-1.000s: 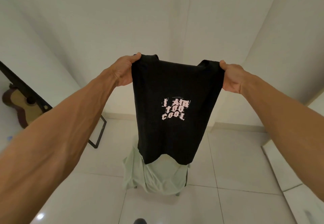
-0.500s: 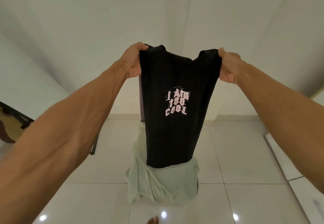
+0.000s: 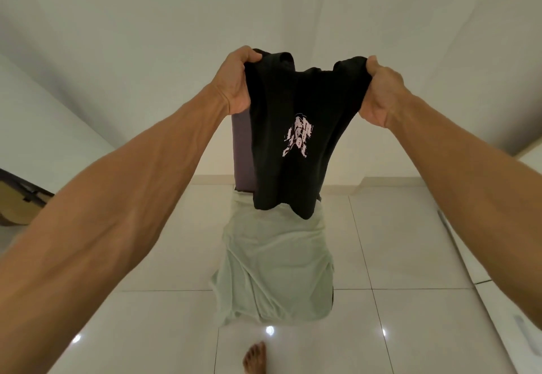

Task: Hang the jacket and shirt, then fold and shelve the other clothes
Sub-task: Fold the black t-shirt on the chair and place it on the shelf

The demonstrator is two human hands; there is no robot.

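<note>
Hanging in the centre of the frame, one black cotton T-shirt with a pale printed slogan [image 3: 296, 127] is drooping limply: light, soft, likely best pinched at the shoulders. Left hand [image 3: 236, 82] and right hand [image 3: 378, 92] are each gripping a shoulder. Below, one pale green garment [image 3: 272, 268] is lying draped; one purple cloth [image 3: 242, 154] is showing behind.

Your way is open across the bare tiled floor [image 3: 410, 256] at lower right and lower left. The pale green cloth [image 3: 272, 265] blocks lower centre, with the hanging black t-shirt [image 3: 293, 139] filling mid-frame above it.
</note>
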